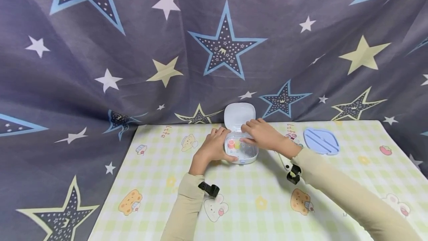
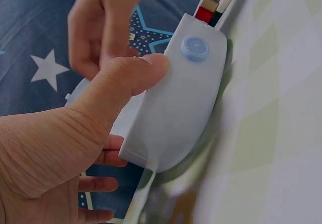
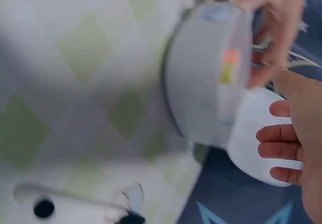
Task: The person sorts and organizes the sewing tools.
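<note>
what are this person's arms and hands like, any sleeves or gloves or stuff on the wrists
The left sleeve and right sleeve are plain, long and beige. A small black left wrist device and a similar right wrist device show. The left hand and right hand are ungloved.

Dim, blurry right wrist view
</note>
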`<action>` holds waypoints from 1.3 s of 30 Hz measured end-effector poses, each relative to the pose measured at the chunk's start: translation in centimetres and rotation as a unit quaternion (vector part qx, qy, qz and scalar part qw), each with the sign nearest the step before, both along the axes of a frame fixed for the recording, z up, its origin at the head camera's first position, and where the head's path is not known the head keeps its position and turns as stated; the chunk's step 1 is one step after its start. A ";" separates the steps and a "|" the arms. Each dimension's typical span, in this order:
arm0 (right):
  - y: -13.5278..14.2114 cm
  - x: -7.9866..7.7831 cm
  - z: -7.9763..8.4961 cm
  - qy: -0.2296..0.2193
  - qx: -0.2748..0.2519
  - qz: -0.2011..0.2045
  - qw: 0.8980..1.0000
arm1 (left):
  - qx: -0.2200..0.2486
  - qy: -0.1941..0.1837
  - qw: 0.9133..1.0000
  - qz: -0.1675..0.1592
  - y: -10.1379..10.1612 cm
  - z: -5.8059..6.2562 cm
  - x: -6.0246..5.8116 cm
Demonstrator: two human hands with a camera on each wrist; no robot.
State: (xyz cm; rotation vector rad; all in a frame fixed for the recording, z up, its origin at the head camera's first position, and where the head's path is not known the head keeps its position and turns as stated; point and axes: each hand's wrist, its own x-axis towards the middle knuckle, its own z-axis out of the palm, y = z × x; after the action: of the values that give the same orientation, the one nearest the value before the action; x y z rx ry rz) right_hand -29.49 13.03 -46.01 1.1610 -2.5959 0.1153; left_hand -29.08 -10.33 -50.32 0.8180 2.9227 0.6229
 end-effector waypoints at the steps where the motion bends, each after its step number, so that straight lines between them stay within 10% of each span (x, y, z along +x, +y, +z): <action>1: 0.5 0.1 0.5 -0.007 -0.013 -0.006 1.000 | 0.001 -0.002 1.000 0.000 0.0 0.0 0.0; 16: 9.2 1.9 4.4 -0.028 -0.059 -0.094 0.993 | 0.013 -0.017 1.000 0.002 0.4 -0.1 -0.2; 39: 16.7 4.1 -1.8 0.015 0.012 -0.099 0.995 | 0.010 -0.014 1.000 0.001 0.4 0.0 -0.3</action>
State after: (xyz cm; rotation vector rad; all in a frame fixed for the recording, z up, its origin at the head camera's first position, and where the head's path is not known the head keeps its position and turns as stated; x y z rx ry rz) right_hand -25.38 29.69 -47.78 0.8985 -2.6753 0.0245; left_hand -29.35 -9.92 -50.33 0.8013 2.8973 0.6590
